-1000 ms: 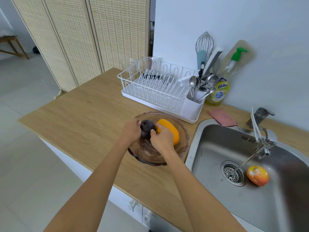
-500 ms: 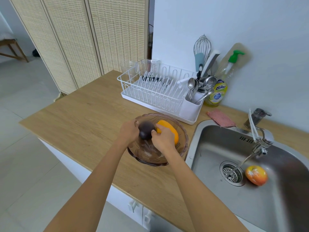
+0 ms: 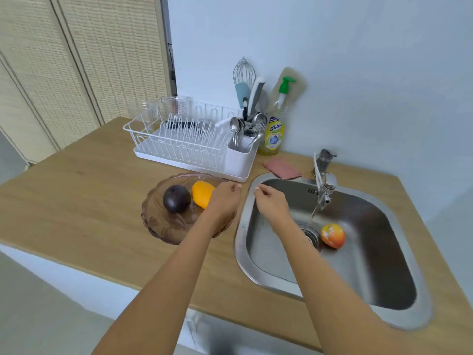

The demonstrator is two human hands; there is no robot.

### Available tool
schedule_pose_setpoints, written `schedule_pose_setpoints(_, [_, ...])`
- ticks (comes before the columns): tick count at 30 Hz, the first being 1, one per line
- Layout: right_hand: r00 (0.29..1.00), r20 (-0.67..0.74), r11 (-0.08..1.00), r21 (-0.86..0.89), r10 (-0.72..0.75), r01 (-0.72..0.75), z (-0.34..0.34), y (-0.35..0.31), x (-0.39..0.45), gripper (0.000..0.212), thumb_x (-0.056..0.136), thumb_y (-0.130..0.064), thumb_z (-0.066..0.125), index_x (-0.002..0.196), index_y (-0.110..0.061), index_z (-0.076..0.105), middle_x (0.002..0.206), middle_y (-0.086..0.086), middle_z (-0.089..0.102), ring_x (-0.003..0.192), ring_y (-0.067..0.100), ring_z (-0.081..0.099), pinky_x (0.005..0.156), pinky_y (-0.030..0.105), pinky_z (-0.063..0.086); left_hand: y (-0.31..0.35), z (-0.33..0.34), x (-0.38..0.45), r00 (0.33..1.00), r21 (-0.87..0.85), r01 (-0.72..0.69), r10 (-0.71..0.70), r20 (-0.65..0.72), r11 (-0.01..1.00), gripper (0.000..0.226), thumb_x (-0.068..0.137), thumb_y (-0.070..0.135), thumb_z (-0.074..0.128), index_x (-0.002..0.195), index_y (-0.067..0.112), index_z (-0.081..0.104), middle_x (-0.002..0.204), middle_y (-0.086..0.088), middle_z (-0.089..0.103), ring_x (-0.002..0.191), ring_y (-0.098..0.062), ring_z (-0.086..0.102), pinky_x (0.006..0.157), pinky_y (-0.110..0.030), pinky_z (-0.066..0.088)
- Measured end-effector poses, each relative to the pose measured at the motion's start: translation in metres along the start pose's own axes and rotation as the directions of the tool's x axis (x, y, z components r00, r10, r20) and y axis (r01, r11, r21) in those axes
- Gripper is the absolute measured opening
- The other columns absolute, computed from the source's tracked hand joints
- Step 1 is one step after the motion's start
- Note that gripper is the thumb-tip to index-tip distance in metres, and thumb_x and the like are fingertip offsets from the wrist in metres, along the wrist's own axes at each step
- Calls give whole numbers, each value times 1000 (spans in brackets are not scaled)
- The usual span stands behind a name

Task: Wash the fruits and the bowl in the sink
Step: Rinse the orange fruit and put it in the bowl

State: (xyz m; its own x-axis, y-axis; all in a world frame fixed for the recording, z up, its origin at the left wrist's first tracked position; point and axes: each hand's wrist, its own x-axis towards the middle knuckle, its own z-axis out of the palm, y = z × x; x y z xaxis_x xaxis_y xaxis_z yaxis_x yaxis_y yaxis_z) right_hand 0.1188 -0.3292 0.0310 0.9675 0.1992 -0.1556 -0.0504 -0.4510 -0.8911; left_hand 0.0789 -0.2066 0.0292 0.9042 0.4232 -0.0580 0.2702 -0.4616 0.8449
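A brown glass bowl [image 3: 158, 221] sits on the wooden counter left of the steel sink [image 3: 384, 265]. In the bowl lie a dark purple round fruit [image 3: 176, 199] and an orange mango [image 3: 202, 193]. A red-orange apple [image 3: 333, 235] rests in the sink beside the drain, with water running from the tap [image 3: 323, 185]. My left hand [image 3: 225, 201] hovers over the bowl's right rim, fingers curled, holding nothing. My right hand [image 3: 271, 203] is over the sink's left edge, fingers loosely bent and empty.
A white dish rack [image 3: 184, 144] with a cutlery holder stands behind the bowl. A yellow dish-soap bottle [image 3: 275, 134] and a pink cloth [image 3: 281, 169] sit by the wall. The counter [image 3: 76, 196] ends at a front edge.
Both hands have let go of the dark fruit, which now lies in the bowl, and have moved right toward the sink. The view has shifted right too.
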Motion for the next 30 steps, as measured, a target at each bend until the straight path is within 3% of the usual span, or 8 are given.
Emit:
schedule_pose_setpoints(3, [996,-31,996,52,80,-78,-35,37,3,46,97,-31,52,137,-8,52,142,4,52,132,21,47,110,28,33,0,52,-1,980,-106,106,-86,182,989,32,97,29,40,89,7,62,95,-21,63,91,-36,60,87,-40,50])
schedule_pose_setpoints(6, [978,-100,983,41,185,-182,-68,83,4,45,96,-36,50,133,-12,55,135,7,57,124,25,53,109,39,39,3,97,-7,927,-216,235,-151,344,948,29,100,28,40,78,13,52,71,-9,47,60,-19,47,62,-28,42])
schedule_pose_setpoints(9, [944,-145,954,84,297,-287,-99,127,2,40,95,-35,52,127,-12,62,107,5,62,102,24,56,102,40,46,-3,138,-12,866,-153,318,-221,448,936,33,100,27,40,68,19,38,63,-2,33,54,-14,31,53,-23,30])
schedule_pose_setpoints(15, [880,-172,896,125,442,-425,-142,192,6,35,96,-34,52,120,-11,63,103,4,52,98,22,49,98,38,47,-22,191,-8,797,-40,390,-316,516,920,25,99,25,41,76,17,46,69,-2,36,66,-19,34,58,-25,30])
schedule_pose_setpoints(19, [850,-213,875,181,481,-449,-157,217,20,41,94,-32,56,129,-11,58,128,7,57,118,27,54,101,45,47,-30,218,4,758,-30,459,-374,534,888,25,97,18,39,73,19,43,75,-4,37,65,-18,35,56,-24,30])
schedule_pose_setpoints(22, [847,-230,875,199,480,-442,-165,228,36,42,95,-31,54,132,-11,56,131,9,55,121,27,53,106,47,44,-31,243,8,723,-60,547,-435,538,835,23,96,13,41,74,19,44,77,-5,43,59,-15,42,57,-23,37])
schedule_pose_setpoints(26, [864,-210,886,191,457,-422,-173,236,58,46,98,-34,50,138,-14,51,130,9,55,120,26,53,107,46,43,-22,278,8,636,-173,671,-440,634,721,26,96,8,37,73,21,39,65,0,32,55,-12,32,51,-22,27])
schedule_pose_setpoints(30, [877,-200,889,247,437,-386,-176,242,81,45,101,-32,46,143,-15,46,143,6,48,131,22,46,111,41,38,-13,305,21,679,-292,682,-432,594,671,25,93,12,38,72,22,45,69,2,40,64,-14,40,55,-21,31])
